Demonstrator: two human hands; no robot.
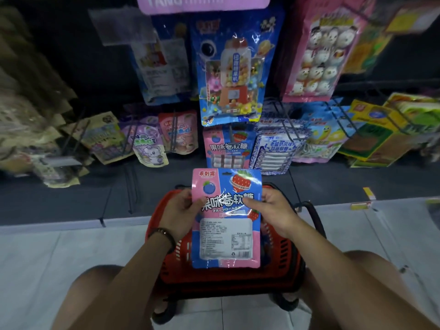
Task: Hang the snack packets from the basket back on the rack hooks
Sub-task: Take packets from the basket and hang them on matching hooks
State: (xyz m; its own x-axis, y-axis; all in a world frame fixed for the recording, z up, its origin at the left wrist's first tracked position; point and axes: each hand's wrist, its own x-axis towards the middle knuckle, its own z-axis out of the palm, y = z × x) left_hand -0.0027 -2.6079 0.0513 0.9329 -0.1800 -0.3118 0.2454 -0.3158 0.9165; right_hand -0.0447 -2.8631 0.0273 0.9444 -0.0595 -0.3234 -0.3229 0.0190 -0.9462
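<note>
Dark panelling of the rack (78,55) fills the upper half of the frame. Three large packets hang upper centre, and a crowded, partly blurred lower row hangs beneath. One red basket (226,279) sits lower centre, largely hidden by the snack packet (226,210), which is pink and blue and held upright mid-frame. One matching packet (226,148) hangs just above it. The left hand (181,210) and right hand (273,210) each pinch a side edge. One wristband (162,234) circles the left wrist.

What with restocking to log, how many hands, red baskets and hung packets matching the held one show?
Hands: 2, left hand and right hand, gripping the held packet
Red basket: 1
Matching hung packet: 1
Total: 4
</note>
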